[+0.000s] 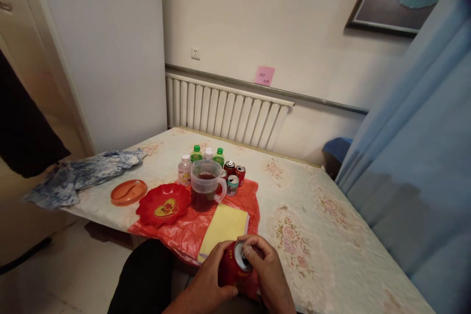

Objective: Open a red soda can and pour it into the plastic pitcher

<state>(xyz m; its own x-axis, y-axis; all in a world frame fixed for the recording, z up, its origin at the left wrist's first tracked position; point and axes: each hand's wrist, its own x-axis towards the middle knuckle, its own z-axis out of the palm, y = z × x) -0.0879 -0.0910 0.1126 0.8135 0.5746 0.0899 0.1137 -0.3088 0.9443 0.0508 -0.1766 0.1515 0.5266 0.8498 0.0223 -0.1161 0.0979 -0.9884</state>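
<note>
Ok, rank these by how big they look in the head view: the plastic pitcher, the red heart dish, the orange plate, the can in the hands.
1. Red heart dish
2. Plastic pitcher
3. Orange plate and red can: unsure. The can sits much nearer the camera, between the left hand and right hand, and is partly covered.

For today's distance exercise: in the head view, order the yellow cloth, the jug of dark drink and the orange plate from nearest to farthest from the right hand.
1. Yellow cloth, just beyond the right hand.
2. Jug, farther back, centre.
3. Orange plate, far left.
</note>
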